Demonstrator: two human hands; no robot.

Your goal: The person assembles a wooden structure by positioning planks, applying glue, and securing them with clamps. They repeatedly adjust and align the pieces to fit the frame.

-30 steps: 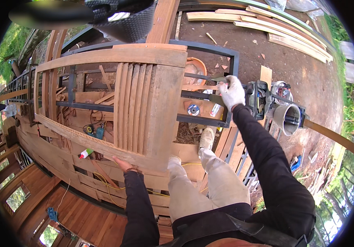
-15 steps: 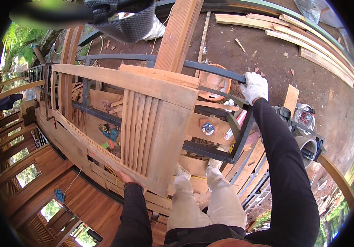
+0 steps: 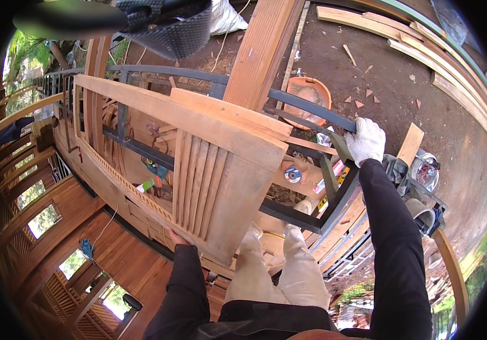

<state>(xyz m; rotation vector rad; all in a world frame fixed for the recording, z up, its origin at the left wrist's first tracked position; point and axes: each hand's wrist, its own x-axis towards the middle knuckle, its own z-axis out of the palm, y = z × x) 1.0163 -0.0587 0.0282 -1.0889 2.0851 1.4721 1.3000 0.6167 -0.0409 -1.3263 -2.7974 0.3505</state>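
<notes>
A slatted wooden panel (image 3: pixel 238 195), like a railing section, stretches from the far left to the middle in front of me. My bare left hand (image 3: pixel 177 238) holds its near lower edge; some of the fingers are hidden behind the wood. My right hand (image 3: pixel 366 141), in a white work glove, is closed around the right end of a dark metal frame (image 3: pixel 317 112). The panel leans across this frame, beside a thick wooden post (image 3: pixel 263 51). Through the frame show a blue-centred disc (image 3: pixel 293 174) and a yellow level (image 3: pixel 342 175).
An orange basin (image 3: pixel 324 93) stands on the dirt beyond the frame. Long boards (image 3: pixel 362 25) lie at the back right. Below the panel are a teal power tool (image 3: pixel 156 169) and wood scraps. A plank floor (image 3: pixel 124 243) extends on the left. A bucket (image 3: pixel 423 215) sits at the right.
The view has shifted, so the panel, frame and basin appear further right and a little lower. Both hands keep their places, left on the panel's edge and right on the frame.
</notes>
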